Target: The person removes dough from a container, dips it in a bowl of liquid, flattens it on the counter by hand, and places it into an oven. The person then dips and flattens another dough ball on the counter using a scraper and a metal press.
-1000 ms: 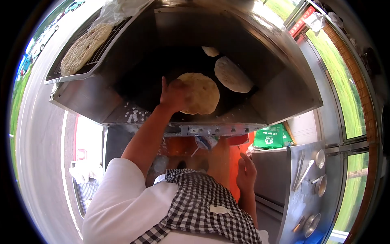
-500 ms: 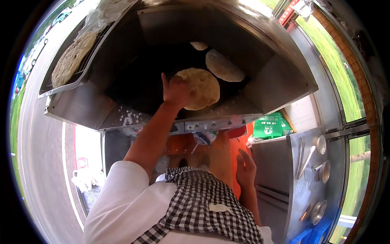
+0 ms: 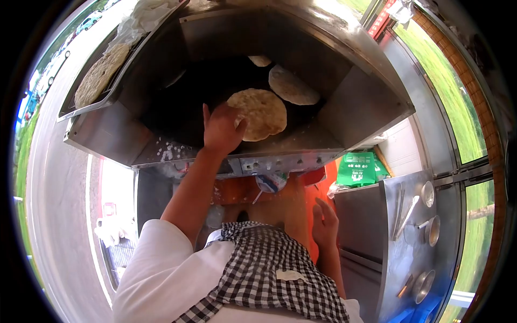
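My left hand (image 3: 222, 129) is over the dark round griddle (image 3: 183, 107), at the left edge of a large lightly browned flatbread (image 3: 260, 114). Its thumb and little finger are spread, and nothing shows gripped between them. The flatbread lies flat near the griddle's front. Behind it to the right rests a paler flatbread (image 3: 293, 86), and a smaller piece (image 3: 260, 61) sits further back. My right hand (image 3: 326, 223) hangs low beside the checked apron (image 3: 269, 269), fingers loosely bent and apart, holding nothing.
A metal hood surrounds the griddle. At upper left a rack (image 3: 116, 89) carries another flatbread (image 3: 99, 77). A steel counter (image 3: 404, 258) on the right bears metal bowls (image 3: 424, 285), tongs and a spoon. A green bag (image 3: 356, 169) lies behind the counter.
My left hand has drawn back left from over the large flatbread to its edge, and its thumb now shows. The flatbread's visible face looks browner. My right hand has hardly moved.
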`<move>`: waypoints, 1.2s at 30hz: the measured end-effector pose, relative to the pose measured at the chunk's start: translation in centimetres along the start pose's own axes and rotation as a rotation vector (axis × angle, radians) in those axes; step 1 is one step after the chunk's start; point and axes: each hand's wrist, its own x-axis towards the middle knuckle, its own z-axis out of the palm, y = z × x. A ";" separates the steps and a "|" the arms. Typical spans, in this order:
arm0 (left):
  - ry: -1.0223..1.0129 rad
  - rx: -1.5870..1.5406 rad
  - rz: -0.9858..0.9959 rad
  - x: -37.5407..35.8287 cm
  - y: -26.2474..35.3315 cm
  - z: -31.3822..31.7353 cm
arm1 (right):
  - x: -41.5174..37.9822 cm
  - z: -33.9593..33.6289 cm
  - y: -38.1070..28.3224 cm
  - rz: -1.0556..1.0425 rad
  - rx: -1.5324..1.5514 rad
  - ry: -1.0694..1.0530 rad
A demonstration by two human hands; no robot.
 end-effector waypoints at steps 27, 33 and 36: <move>-0.212 -0.241 -0.021 -16.5 12.1 0.2 | -1.5 -11.2 10.0 -0.064 0.015 -0.024; -0.275 -0.329 0.050 -17.5 12.4 -0.8 | -5.3 -10.7 9.1 -0.036 -0.026 0.027; -0.306 -0.389 0.076 -18.8 12.1 -1.2 | -7.9 -9.8 8.8 0.059 0.108 0.041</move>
